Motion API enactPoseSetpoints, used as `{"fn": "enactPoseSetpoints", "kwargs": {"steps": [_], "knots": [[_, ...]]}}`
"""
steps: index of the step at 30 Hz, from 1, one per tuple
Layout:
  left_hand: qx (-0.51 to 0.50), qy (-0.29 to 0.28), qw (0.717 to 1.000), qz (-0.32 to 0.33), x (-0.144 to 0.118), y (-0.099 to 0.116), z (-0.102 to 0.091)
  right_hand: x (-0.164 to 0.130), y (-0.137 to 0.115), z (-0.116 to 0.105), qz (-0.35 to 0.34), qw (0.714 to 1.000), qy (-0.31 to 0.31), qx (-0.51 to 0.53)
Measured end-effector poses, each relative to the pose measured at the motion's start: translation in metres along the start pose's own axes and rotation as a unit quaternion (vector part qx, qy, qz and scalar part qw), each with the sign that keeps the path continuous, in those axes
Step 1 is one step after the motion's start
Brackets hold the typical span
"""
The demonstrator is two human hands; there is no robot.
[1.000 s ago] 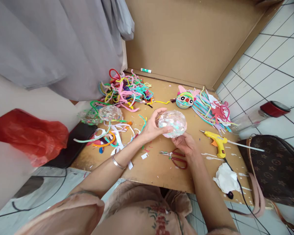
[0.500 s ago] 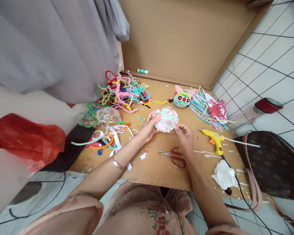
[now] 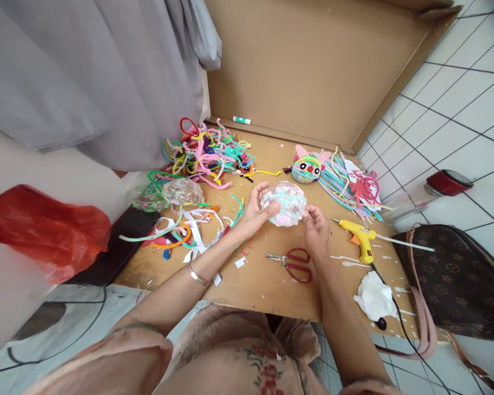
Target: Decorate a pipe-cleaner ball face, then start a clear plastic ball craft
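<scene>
At the table's left edge a red plastic bag (image 3: 41, 230) lies beside a dark flat case (image 3: 119, 244). Next come paper strips and a clear glittery dome (image 3: 184, 191), with a heap of coloured pipe cleaners (image 3: 209, 151) toward the back edge.

Mid-table, the left hand (image 3: 255, 211) cups the decorated ball (image 3: 288, 203), fingers curled round its left side. The right hand (image 3: 316, 230) pinches its lower right rim between thumb and fingertips. A second ago the ball showed its clear, shiny side; now the pink and teal face is up, so it has been turned between the hands, seemingly to check or reach that side.

Scissors (image 3: 292, 263) lie just in front of the hands. Right of them are a glue gun (image 3: 362, 237) and a crumpled tissue (image 3: 372, 299) near the front-right corner. Bare board remains only along the front edge.
</scene>
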State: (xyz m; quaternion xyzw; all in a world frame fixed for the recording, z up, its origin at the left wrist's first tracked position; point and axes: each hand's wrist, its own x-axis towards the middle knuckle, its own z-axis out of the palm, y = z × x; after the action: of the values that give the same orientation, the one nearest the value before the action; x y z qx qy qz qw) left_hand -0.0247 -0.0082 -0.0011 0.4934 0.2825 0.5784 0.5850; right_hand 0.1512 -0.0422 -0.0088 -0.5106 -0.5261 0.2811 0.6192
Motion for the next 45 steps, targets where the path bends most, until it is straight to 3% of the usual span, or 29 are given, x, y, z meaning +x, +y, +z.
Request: {"fn": "enactPoseSetpoints", "kwargs": {"steps": [6,13,17,30,35,39,42,45], "knots": [[0.114,-0.03,0.987,0.107,-0.004,0.003,-0.004,-0.001,-0.002,-0.001,-0.012,1.0,-0.004,0.018],[0.181,-0.019,0.959,0.216,-0.007,0.002,-0.004,0.0,0.001,0.001,-0.011,0.999,-0.024,0.036],[0.198,-0.045,0.939,0.276,-0.006,0.004,-0.004,-0.002,0.002,0.002,-0.002,0.998,-0.035,0.047],[0.263,-0.037,0.909,0.322,-0.008,0.0,-0.005,-0.003,0.006,0.005,0.027,0.997,-0.026,0.068],[0.317,-0.024,0.897,0.307,-0.01,0.003,-0.007,-0.005,0.006,0.004,0.02,0.996,-0.019,0.081],[0.238,-0.039,0.937,0.251,-0.012,0.002,-0.003,-0.007,0.002,0.004,0.0,0.997,0.005,0.077],[0.147,-0.021,0.975,0.167,-0.014,-0.002,0.001,-0.008,-0.005,0.006,-0.04,0.997,0.024,0.053],[0.088,-0.006,0.993,0.08,-0.014,-0.007,0.003,-0.01,-0.013,0.008,-0.068,0.996,0.042,0.031]]}}
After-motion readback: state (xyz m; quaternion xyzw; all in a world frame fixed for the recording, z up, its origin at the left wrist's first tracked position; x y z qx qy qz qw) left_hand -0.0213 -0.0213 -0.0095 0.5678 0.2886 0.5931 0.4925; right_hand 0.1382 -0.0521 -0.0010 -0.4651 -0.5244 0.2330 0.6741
